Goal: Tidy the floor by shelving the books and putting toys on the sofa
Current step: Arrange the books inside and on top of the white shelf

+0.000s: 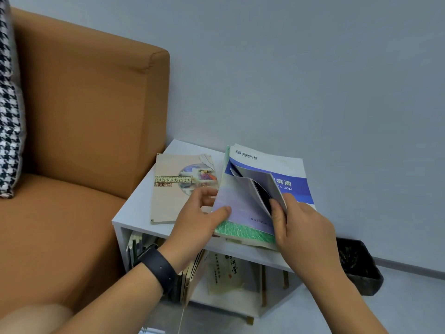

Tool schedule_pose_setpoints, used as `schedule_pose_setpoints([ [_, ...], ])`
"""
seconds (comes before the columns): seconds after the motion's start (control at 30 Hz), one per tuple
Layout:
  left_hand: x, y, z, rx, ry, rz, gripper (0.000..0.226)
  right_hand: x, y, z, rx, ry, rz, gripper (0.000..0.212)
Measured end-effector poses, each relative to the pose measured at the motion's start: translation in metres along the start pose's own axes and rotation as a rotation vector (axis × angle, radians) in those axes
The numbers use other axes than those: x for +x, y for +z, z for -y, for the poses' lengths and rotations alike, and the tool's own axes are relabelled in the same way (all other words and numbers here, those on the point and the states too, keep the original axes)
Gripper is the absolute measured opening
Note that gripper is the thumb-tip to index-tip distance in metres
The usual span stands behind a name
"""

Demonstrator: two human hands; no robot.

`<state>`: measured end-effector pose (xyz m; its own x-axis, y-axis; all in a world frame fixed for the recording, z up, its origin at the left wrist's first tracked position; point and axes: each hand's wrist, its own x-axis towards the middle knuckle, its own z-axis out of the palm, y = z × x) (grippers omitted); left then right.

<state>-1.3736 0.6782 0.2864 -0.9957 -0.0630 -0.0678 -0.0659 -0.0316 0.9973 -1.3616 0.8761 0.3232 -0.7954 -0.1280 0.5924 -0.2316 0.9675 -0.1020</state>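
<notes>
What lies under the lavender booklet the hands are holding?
Under the lavender booklet lie a green-edged book and a blue-and-white brochure, stacked on the white shelf. Anything deeper in the stack is covered.

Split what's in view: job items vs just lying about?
Job items:
- lavender booklet, gripped by left hand and right hand
- blue-and-white book and green-edged book stacked under it
- beige book on the shelf top
- white shelf, books inside
- orange sofa

Lying about:
- houndstooth cushion
- black bin
</notes>
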Motion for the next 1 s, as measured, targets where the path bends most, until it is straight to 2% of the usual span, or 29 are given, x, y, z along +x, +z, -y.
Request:
schedule_pose_setpoints([
  [0.1,-0.002,-0.002,-0.004,0.099,0.048,-0.047,0.015,-0.002,0.003,0.003,0.004,0.008,-0.029,0.029],
  [0.23,-0.008,-0.002,-0.011,0.238,0.168,-0.031,0.021,-0.007,0.004,0.006,0.014,-0.057,-0.084,0.028],
  [0.3,-0.014,-0.004,-0.018,0.247,0.223,0.043,0.028,-0.011,0.005,0.008,0.024,-0.101,-0.064,0.027],
  [0.37,-0.020,-0.010,-0.021,0.162,0.164,0.150,0.025,-0.015,0.007,0.010,0.021,-0.150,-0.003,0.026],
  [0.43,-0.020,-0.019,-0.021,0.024,0.023,0.158,0.026,-0.017,0.006,0.011,-0.001,-0.199,0.072,0.026],
  [0.5,-0.017,-0.024,-0.022,-0.130,-0.110,0.174,0.041,-0.018,0.001,0.012,-0.012,-0.186,0.145,0.028],
  [0.57,-0.015,-0.023,-0.026,-0.156,-0.160,0.235,0.054,-0.018,-0.006,0.015,-0.004,-0.130,0.224,0.044],
  [0.6,-0.014,-0.022,-0.028,-0.099,-0.142,0.258,0.049,-0.019,-0.009,0.018,0.007,-0.127,0.272,0.057],
  [0.67,-0.012,-0.018,-0.032,0.072,-0.062,0.274,0.022,-0.019,-0.013,0.019,0.074,-0.131,0.372,0.076],
  [0.7,-0.012,-0.017,-0.032,0.117,-0.035,0.273,0.013,-0.018,-0.014,0.016,0.156,-0.086,0.408,0.081],
  [0.73,-0.013,-0.016,-0.032,0.141,-0.003,0.279,0.019,-0.016,-0.015,0.011,0.257,0.005,0.399,0.080],
  [0.8,-0.017,-0.016,-0.032,0.169,0.061,0.283,0.031,-0.009,-0.012,-0.009,0.379,0.238,0.257,0.064],
  [0.83,-0.020,-0.017,-0.033,0.174,0.099,0.281,0.035,-0.005,-0.009,-0.021,0.357,0.348,0.214,0.055],
  [0.9,-0.025,-0.019,-0.031,0.194,0.160,0.269,0.039,0.000,-0.005,-0.036,0.261,0.515,0.299,0.052],
  [1.0,-0.027,-0.015,-0.029,0.409,0.227,0.173,0.034,-0.002,-0.002,-0.041,0.294,0.618,0.389,0.060],
])
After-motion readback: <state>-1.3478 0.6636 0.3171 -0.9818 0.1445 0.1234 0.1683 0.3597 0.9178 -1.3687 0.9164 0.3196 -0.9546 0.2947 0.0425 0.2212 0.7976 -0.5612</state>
